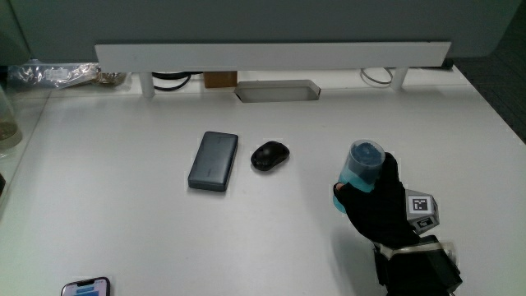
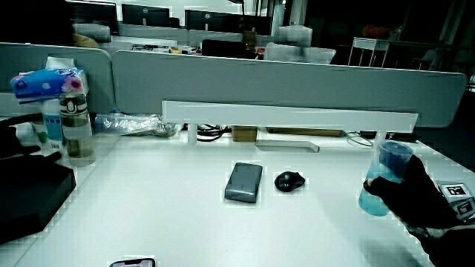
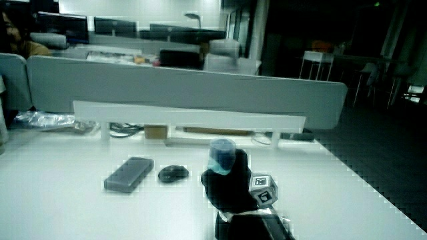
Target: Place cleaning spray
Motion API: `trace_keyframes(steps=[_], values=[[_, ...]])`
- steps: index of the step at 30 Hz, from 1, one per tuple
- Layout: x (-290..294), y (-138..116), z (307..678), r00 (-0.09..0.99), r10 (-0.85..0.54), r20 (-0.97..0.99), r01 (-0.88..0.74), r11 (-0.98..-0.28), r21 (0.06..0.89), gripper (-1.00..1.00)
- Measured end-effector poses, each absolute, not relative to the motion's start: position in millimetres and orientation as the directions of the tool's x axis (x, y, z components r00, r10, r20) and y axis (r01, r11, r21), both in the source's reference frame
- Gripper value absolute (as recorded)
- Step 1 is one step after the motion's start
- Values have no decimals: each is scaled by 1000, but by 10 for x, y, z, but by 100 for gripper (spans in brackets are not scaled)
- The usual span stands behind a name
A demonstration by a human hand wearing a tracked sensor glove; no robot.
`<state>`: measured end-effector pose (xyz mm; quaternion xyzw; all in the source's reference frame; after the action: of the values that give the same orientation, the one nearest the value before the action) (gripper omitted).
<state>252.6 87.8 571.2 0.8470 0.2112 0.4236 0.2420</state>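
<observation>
Main view: black-gloved hand (image 1: pixel 380 201) wrapped around a translucent blue plastic spray bottle with a darker blue cap (image 1: pixel 362 168), fingers closed on its body. Bottle stands upright on the white table (image 1: pixel 123 222), just ahead of the palm. A black computer mouse (image 1: pixel 269 154) lies well apart from the hand, a dark grey slab-shaped power bank (image 1: pixel 214 160) past it.

In a side view, the bottle (image 2: pixel 386 178) rises above the hand (image 2: pixel 415 196), base at the table.

In a side view, the cap (image 3: pixel 221 155) shows over the knuckles of the hand (image 3: pixel 230 187).
</observation>
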Motion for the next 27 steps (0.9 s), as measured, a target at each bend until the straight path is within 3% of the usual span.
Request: trace_keyframes(steps=[12,27], values=[[2760,1019,5837,552,622,556,241,-757,607,0],[2792,1378,6125,515,685,514,250,-694,675,0]])
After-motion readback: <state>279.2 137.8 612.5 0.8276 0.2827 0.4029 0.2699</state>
